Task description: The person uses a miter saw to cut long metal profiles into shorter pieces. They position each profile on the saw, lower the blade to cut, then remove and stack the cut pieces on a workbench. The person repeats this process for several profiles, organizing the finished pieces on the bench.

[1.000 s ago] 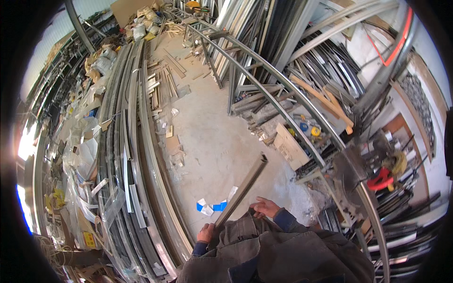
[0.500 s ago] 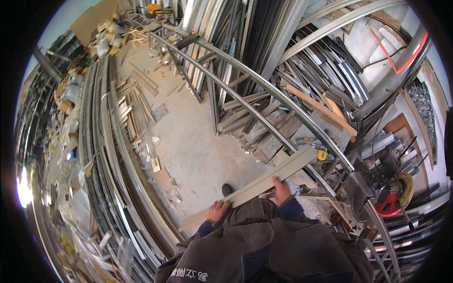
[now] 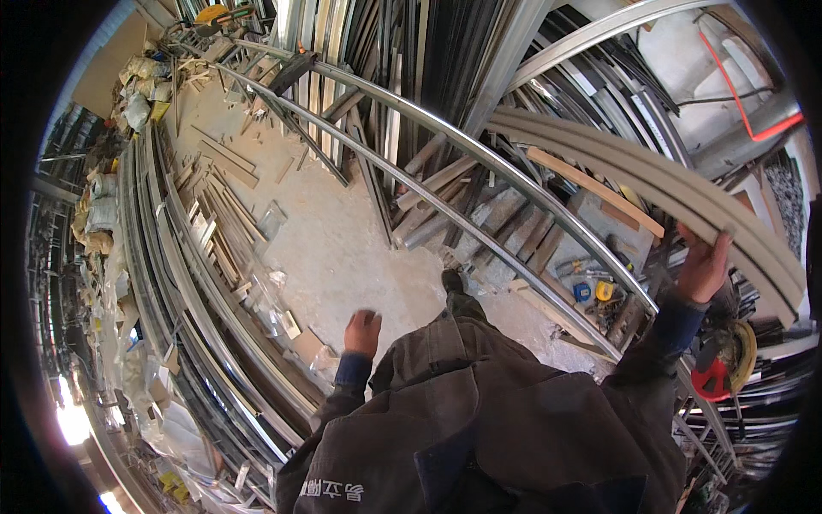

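Note:
A long beige grooved strip (image 3: 651, 178) is held up at the right, slanting from the stacked profiles down toward the right rim. My right hand (image 3: 706, 267) grips its lower edge near the right end, the fingers partly behind it. Beneath the strip run the two shiny metal rails (image 3: 531, 187) of a long stand. My left hand (image 3: 363, 334) hangs over the floor in front of me, fingers loosely bent and holding nothing. Nearest to it are scraps beside the long bundled profiles.
Left of me lie long metal profiles (image 3: 184, 283) and wood offcuts (image 3: 227, 218). A yellow tape measure (image 3: 604, 290) and a blue one (image 3: 582, 292) sit beyond the near rail. A tool with a red part and yellow disc (image 3: 712, 377) stands at right. Upright profiles (image 3: 411, 51) lean behind.
The beige strip has gone from across my lap up to the right in my right hand. My left hand has let go of it. The view has shifted.

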The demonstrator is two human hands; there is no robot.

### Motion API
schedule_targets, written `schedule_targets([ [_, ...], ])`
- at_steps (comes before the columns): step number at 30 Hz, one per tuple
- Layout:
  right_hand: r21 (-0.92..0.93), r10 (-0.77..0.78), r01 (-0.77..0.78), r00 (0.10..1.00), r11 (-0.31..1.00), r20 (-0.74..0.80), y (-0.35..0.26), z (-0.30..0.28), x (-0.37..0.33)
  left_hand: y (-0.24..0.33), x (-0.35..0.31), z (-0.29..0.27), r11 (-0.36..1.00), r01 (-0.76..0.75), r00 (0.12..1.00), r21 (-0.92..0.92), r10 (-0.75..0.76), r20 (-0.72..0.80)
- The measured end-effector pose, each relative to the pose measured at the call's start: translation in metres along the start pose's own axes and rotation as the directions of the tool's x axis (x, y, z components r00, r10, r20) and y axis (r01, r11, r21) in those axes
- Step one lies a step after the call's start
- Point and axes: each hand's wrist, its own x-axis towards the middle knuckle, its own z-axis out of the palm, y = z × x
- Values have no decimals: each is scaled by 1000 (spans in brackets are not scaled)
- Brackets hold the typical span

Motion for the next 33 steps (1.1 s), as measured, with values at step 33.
schedule_targets([
  [33, -781, 741, -262, 577, 567, 344, 557, 301, 240, -72, -62, 26, 644, 711, 568, 282, -763, 310],
])
